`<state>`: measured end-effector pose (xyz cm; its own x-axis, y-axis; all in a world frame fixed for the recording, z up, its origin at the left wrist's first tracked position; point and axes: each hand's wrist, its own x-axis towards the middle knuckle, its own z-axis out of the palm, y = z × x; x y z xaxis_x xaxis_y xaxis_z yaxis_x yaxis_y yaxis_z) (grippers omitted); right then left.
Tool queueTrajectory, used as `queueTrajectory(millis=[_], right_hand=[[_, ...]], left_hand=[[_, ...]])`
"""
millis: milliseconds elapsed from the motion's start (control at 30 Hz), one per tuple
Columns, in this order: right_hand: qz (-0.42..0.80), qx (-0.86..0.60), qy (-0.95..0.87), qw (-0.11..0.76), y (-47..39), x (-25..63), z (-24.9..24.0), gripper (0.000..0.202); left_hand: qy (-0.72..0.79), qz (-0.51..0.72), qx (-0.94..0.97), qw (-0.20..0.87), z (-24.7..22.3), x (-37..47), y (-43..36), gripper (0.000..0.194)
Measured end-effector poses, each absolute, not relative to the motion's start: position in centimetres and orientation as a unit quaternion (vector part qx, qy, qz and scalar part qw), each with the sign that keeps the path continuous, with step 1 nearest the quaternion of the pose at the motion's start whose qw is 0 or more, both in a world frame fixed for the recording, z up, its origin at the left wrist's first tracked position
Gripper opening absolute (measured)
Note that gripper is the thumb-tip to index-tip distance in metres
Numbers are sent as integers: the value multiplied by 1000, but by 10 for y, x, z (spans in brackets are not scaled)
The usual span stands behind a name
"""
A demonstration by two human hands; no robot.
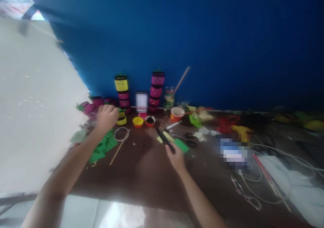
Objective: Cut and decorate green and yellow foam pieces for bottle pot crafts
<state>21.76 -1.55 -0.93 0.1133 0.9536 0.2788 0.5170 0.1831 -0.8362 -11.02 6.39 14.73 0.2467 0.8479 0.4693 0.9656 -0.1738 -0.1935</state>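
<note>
My left hand (107,117) is raised over the left side of the table with its fingers curled in. It is right beside a small yellow cup (122,119) with a drawn face and green leaves; whether it touches the cup or holds something is hidden. My right hand (176,157) grips a long, slim black tool (164,139), its kind unclear, pointing away to the upper left. Under and next to that tool lie a green paper piece (181,146) and pale yellow scraps. Black-handled scissors (190,139) rest just right of it.
Stacked face cups in yellow and magenta (124,95) and all magenta (156,92) stand by the blue wall. Paint cups (138,121), a paper cup (177,114) with a brush, and green paper (103,147) are around. Cables (272,201) and a blurred-out device (234,153) lie right.
</note>
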Motion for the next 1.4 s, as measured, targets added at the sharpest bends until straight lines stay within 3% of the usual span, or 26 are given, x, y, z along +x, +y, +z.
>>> queueTrajectory(millis=[167,333,567,867,1167,1400], right_hand=[[229,-577,-647,443,-18,215,-7,29],[232,-551,-667,445,-19,216,-7,25],[235,-541,-676,442,-21,216,-5,19],[252,-554,-674,418,-21,216,-1,21],[252,-536,-692,413,-19,217,-2,25],[249,-550,-682,414,-19,216,-6,26]], left_hand=[[-516,-193,-830,89,158,-3,86,34],[-490,-122,-862,-33,160,113,130,26],[-523,-108,-844,-38,145,197,181,23],[-513,-99,-852,-47,146,208,188,23],[-464,-185,-865,-47,211,178,161,19],[-473,-233,-849,30,261,85,119,26]])
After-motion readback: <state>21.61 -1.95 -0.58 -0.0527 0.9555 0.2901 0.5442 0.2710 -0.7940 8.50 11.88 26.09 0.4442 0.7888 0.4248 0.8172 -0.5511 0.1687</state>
